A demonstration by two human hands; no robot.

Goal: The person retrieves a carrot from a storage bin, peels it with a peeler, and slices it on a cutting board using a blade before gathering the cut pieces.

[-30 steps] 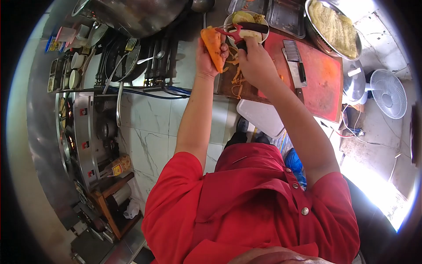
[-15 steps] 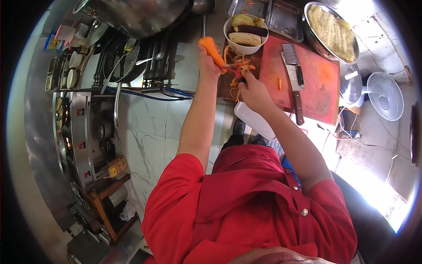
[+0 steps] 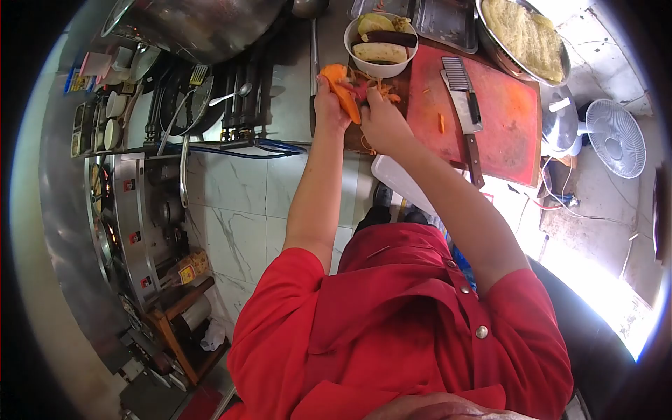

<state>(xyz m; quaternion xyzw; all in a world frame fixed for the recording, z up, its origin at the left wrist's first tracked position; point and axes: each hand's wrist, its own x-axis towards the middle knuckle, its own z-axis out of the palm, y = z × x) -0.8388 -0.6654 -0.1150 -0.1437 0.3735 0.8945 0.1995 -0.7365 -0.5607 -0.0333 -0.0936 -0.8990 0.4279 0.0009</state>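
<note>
My left hand (image 3: 330, 105) is wrapped round an orange carrot (image 3: 342, 94), its thick end pointing up and away from me. My right hand (image 3: 383, 124) is closed on a red peeler (image 3: 362, 89), which lies close against the carrot's right side. Orange peelings (image 3: 384, 90) lie on the counter behind my right hand. Just beyond stands a white bowl (image 3: 383, 69) with an eggplant, a pale peeled vegetable and a green piece. On the red cutting board (image 3: 507, 119) to the right are a wavy-bladed cutter (image 3: 458, 75), a knife (image 3: 473, 160) and a small carrot piece (image 3: 442, 124).
A large metal pot (image 3: 196, 28) and a ladle (image 3: 313, 42) stand at the back left. Metal trays (image 3: 448, 22) and a basin (image 3: 521, 70) of pale yellowish food are at the back right. A white fan (image 3: 616, 138) is at the far right; stove burners are left.
The peeler has gone from over the bowl down to the carrot. The carrot first tilted towards the lower right and now stands steeper. The view has shifted slightly.
</note>
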